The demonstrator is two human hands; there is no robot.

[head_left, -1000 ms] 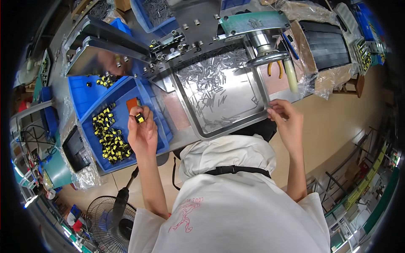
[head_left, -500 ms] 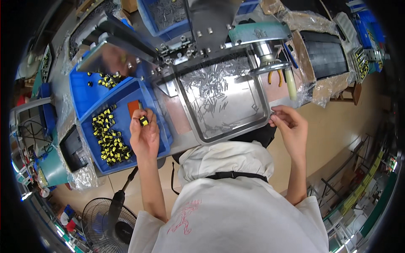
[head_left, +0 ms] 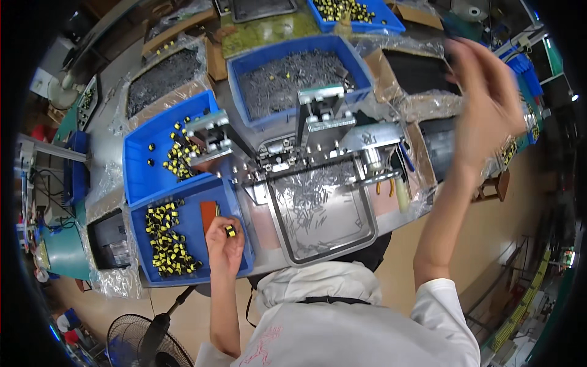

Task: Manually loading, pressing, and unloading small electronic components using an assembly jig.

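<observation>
My left hand is closed around a small yellow-and-black coil part over the near blue bin. Beside its fingertips in that bin stands an orange-red block, and to the left lies a heap of similar yellow-and-black parts. My right hand is raised at the upper right, above the boxes on that side. Motion smears its fingers, so whether they hold anything cannot be made out. Between my arms sits a metal tray with loose thin grey pieces.
A metal fixture with a round handwheel stands over the tray's far side. Behind it is a blue bin of grey pieces. Orange-handled pliers lie right of the tray. A fan stands at lower left.
My right hand has risen from the tray's right edge to the far upper right. The view has tipped up, showing more bins behind the fixture. My left hand still holds the coil part.
</observation>
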